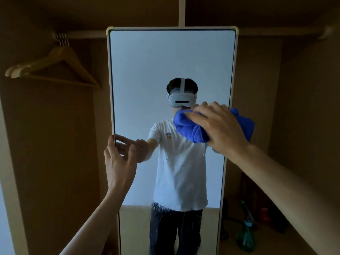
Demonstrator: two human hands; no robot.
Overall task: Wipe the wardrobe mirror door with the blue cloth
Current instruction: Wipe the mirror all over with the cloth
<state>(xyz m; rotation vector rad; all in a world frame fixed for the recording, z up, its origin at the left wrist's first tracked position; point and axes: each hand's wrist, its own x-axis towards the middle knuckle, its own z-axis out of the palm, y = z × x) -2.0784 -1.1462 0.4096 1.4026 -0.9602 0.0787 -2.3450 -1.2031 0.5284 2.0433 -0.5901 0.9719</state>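
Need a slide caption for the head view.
Right hand holds blue cloth against mirror door; left hand touches its left edge.

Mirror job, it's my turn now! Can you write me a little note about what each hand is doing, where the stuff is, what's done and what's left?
Left hand: open, fingers relaxed, fingertips touching the mirror's left edge.
Right hand: grips the bunched blue cloth and holds it against the glass on the right side, about halfway up.
Done: the top half of the glass looks free of drops.
Left: water drops sit on the lower middle of the glass, so wipe downward from the cloth to there.
Nearby: a green bottle stands on the wardrobe floor to the right.
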